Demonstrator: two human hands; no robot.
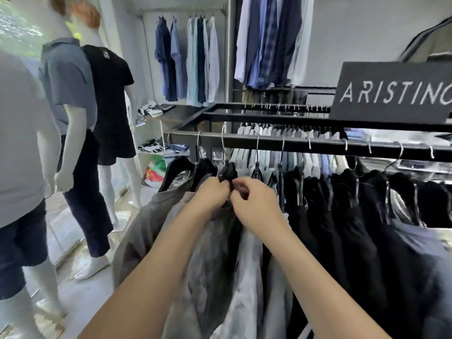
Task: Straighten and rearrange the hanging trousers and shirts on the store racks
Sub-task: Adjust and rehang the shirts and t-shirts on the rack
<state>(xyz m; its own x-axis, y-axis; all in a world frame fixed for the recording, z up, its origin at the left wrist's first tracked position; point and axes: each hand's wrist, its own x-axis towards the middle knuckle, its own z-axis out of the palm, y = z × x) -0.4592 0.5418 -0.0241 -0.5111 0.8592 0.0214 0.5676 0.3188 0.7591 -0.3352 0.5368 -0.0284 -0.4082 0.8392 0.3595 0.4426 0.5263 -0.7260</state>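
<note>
Mannequins [73, 113] left, sign [396, 91] over rack [293, 143]

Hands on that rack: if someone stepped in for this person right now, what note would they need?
Left hand and right hand: both pinch the top of one dark hanger hooked on the front rail.
A grey garment hangs below that hanger.
To the right, dark garments hang on the rail, unevenly spaced.
Done: cannot tell.
Left: settle this hanger, then even out the row.
</note>
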